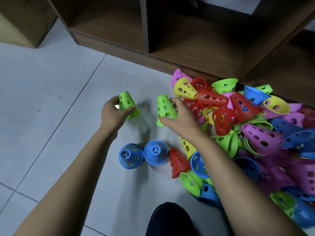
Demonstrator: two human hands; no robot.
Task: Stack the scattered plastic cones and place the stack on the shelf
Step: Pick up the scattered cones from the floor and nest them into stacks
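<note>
My left hand (113, 114) grips a green perforated cone (127, 103) standing upright on the floor. To its right, my right hand (179, 116) grips a second green cone (164, 109), also upright. A large pile of red, yellow, blue, pink and green cones (247, 120) lies scattered at the right. Two blue cones (131, 155) (155, 152) stand upright side by side near me, with a red cone (178, 163) next to them. The brown wooden shelf (187, 34) with open compartments runs along the back.
The floor is pale grey tile (51, 99). A wooden box or cabinet corner (22, 23) stands at the far left. My dark trouser knee (168, 218) shows at the bottom edge. The pile reaches up to the shelf's lower front edge.
</note>
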